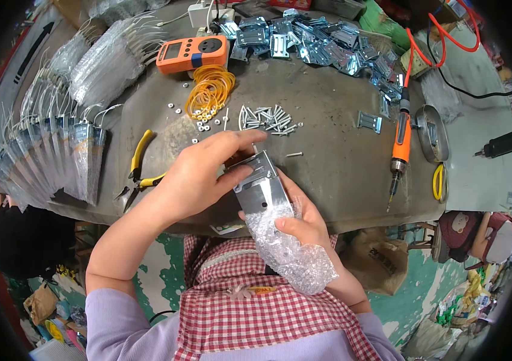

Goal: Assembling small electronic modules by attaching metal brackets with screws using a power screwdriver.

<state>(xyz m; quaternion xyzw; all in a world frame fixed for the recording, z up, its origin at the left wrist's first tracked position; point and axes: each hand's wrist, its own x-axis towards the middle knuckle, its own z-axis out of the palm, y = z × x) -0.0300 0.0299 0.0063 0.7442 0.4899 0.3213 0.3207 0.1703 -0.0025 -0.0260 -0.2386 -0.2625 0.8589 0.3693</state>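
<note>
My right hand is closed round a flat metal case, its thumb pressing on the bubble wrap that covers the lower part. The bare upper end of the case tilts up toward the left. At that end, my left hand is closed, its thumb against the face and its index finger reaching over the top edge. A thin silvery screw shows just beneath that index fingertip; the other left fingertips are hidden behind the case. Beyond my hands lie a pile of screws and one loose screw.
Yellow-handled pliers, wrapped metal strips and bubble-wrapped bundles lie left. Behind are an orange multimeter, yellow rubber bands, white washers and stacked metal brackets. An orange electric screwdriver lies right, beside a metal tin.
</note>
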